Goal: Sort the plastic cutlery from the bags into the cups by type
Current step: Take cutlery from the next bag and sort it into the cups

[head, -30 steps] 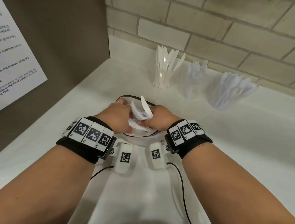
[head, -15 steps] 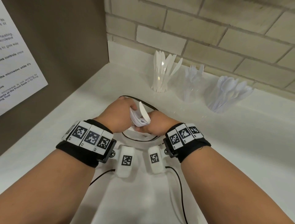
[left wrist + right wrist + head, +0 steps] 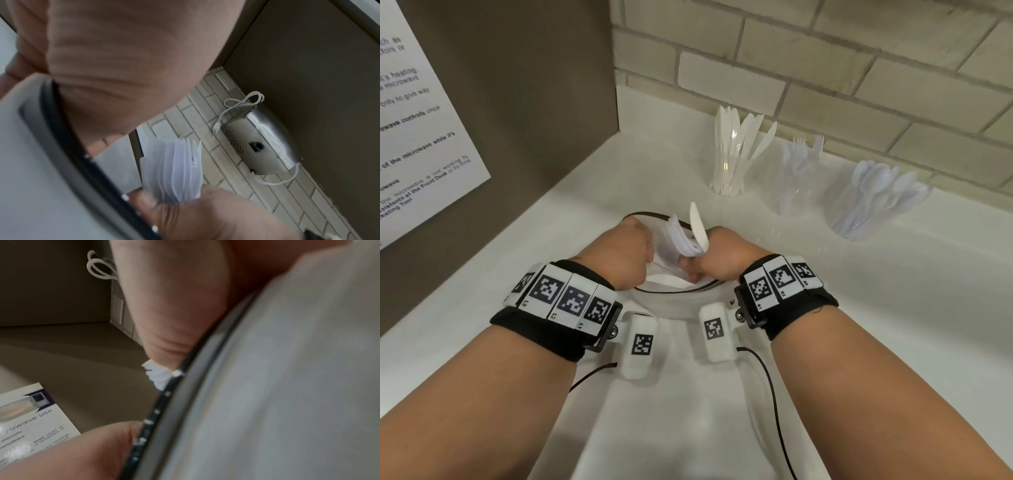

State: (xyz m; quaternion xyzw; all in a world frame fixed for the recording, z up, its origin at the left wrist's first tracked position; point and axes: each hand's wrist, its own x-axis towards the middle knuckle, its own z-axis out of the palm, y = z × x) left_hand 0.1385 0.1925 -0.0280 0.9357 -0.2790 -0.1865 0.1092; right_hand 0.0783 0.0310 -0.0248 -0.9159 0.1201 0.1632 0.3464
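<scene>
Three clear cups stand in a row by the brick wall [image 3: 825, 51] in the head view: knife cup [image 3: 726, 171] at left, fork cup [image 3: 796, 186] in the middle, spoon cup [image 3: 859, 212] at right, all on the white counter [image 3: 893, 308]. Both hands meet over a white bag [image 3: 671, 394] w/ a black-edged mouth. Right hand [image 3: 722, 257] grips a bundle of white cutlery [image 3: 688, 236], one piece sticking up; left hand [image 3: 619, 253] is curled at the bag rim, grip can't be told. Poster [image 3: 417, 130] at left reads "microwave", "Front Desk".

Left wrist: blurred cutlery bundle [image 3: 174, 170] pinched in right-hand fingers [image 3: 185, 216]; silver appliance [image 3: 263, 146] w/ white cord.

Right wrist: cutlery ends [image 3: 158, 374] peek by the bag's rim [image 3: 164, 395]; poster [image 3: 30, 418] reads "…rowave use".
</scene>
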